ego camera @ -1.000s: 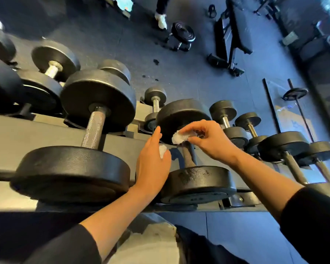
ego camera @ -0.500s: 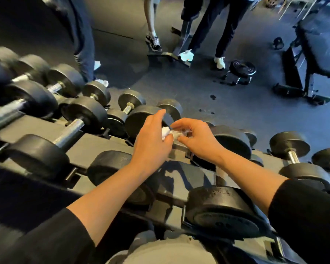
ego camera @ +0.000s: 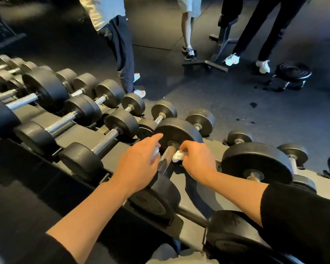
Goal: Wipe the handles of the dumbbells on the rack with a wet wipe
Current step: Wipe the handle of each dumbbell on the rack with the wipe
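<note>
Right grip point(ego camera: 195, 161) is pinching the wet wipe point(ego camera: 177, 156) against the knurled handle point(ego camera: 165, 158) at the rack point(ego camera: 194, 184) front edge, left grip point(ego camera: 139, 164) holding another scrap; a loose pinch risks dropping it.

1. The handle point(ego camera: 165, 159) between your hands is knurled metal, rough and grey.
2. The dumbbell heads point(ego camera: 179, 132) look like matt black rubber.
3. Your wipe point(ego camera: 176, 156) is soft, crumpled white cloth.
4. The rack point(ego camera: 80, 130) looks like matt painted metal.
</note>
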The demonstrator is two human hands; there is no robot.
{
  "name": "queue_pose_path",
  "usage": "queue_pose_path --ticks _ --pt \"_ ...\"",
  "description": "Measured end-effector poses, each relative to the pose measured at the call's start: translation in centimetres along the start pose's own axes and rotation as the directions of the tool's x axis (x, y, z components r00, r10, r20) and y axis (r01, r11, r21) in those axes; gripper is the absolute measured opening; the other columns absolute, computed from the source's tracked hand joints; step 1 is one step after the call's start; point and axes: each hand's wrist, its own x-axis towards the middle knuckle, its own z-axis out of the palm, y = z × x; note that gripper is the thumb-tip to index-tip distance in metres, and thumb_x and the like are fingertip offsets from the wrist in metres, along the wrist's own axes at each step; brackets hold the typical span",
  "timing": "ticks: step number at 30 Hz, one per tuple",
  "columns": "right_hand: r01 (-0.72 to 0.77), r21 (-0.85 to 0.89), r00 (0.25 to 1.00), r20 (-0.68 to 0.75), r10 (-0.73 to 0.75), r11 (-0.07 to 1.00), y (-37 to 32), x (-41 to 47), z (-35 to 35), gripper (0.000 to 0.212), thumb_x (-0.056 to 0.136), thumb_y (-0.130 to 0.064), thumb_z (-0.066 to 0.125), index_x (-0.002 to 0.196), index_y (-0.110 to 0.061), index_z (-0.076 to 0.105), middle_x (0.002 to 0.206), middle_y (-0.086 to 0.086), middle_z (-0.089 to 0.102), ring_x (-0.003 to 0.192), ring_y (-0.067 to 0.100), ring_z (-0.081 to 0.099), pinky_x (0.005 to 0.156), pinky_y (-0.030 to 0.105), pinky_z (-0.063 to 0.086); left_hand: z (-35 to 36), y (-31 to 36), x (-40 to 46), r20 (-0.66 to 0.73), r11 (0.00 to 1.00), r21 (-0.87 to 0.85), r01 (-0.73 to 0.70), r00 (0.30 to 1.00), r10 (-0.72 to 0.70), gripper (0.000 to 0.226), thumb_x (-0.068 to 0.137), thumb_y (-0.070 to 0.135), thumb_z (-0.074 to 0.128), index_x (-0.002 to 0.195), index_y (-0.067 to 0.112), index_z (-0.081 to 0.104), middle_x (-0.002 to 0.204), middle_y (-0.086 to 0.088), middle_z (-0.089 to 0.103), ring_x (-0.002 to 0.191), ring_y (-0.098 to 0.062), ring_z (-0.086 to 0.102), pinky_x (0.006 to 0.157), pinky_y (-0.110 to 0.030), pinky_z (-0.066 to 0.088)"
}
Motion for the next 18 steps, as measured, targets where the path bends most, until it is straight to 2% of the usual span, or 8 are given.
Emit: queue_pose_path --ticks 2,4,7,11,14,18 --pt "0.007 -0.014 1.0 0.014 -0.007 1.0 0.2 -0.1 0.4 0.032 0.09 -0.019 0.059 0.122 -0.022 0.058 0.114 0.004 0.064 0.102 0.023 0.06 0.086 0.032 0.049 -0.4 0.0 0.1 0.051 0.997 0.069 -0.036 0.998 0.033 0.057 0.096 0.025 0.052 0.147 0.03 0.028 0.137 0.011 0.05 0.124 -0.01 0.047 0.103 -0.027 0.038" --pt "-0.008 0.017 1.0 0.03 0.008 1.0 0.5 0.3 0.9 0.03 0.09 -0.019 0.06 0.12 -0.022 0.06 0.111 0.004 0.066 0.101 0.022 0.061 0.089 0.033 0.051 -0.6 -0.2 0.1 0.097 0.998 0.051 -0.034 0.995 0.029 0.053 0.097 0.025 0.05 0.145 0.03 0.03 0.134 0.012 0.051 0.123 -0.009 0.047 0.101 -0.023 0.035" --pt "-0.07 0.187 0.997 0.039 0.064 0.98 1.0 1.0 1.8 0.03 0.09 -0.014 0.06 0.12 -0.019 0.062 0.113 0.004 0.065 0.105 0.021 0.06 0.093 0.033 0.049 -0.1 -0.5 0.3 0.081 0.997 -0.069 0.034 0.996 -0.028 0.042 0.097 0.021 0.049 0.137 0.032 0.042 0.12 0.013 0.059 0.114 -0.008 0.051 0.093 -0.019 0.033" --pt "-0.077 0.372 0.995 -0.031 0.096 0.925 1.1 0.9 2.9 0.028 0.09 -0.012 0.06 0.118 -0.016 0.064 0.113 0.004 0.066 0.104 0.016 0.06 0.091 0.023 0.045 0.1 -0.6 0.5 0.093 0.997 -0.076 0.02 0.996 -0.013 0.039 0.097 0.021 0.049 0.134 0.032 0.046 0.11 0.017 0.06 0.108 -0.007 0.053 0.094 -0.021 0.034" --pt "-0.055 0.433 0.994 -0.059 0.089 0.9 1.0 0.6 3.3 0.029 0.087 -0.013 0.065 0.116 -0.016 0.064 0.111 0.002 0.066 0.102 0.013 0.06 0.087 0.02 0.044 -0.2 -0.6 0.8 0.194 0.999 -0.052 0.006 0.981 0.005 0.047 0.097 0.021 0.047 0.14 0.035 0.036 0.113 0.015 0.059 0.109 -0.008 0.052 0.098 -0.026 0.038" --pt "-0.054 0.476 0.991 -0.082 0.106 0.878 1.0 0.7 3.6 0.02 0.086 -0.013 0.066 0.105 -0.018 0.067 0.099 -0.001 0.067 0.089 0.006 0.058 0.078 0.014 0.042 -0.2 -0.5 1.0 0.245 0.998 -0.069 0.011 0.969 0.006 0.059 0.097 0.021 0.048 0.146 0.039 0.02 0.114 0.016 0.058 0.106 -0.003 0.051 0.096 -0.02 0.032"
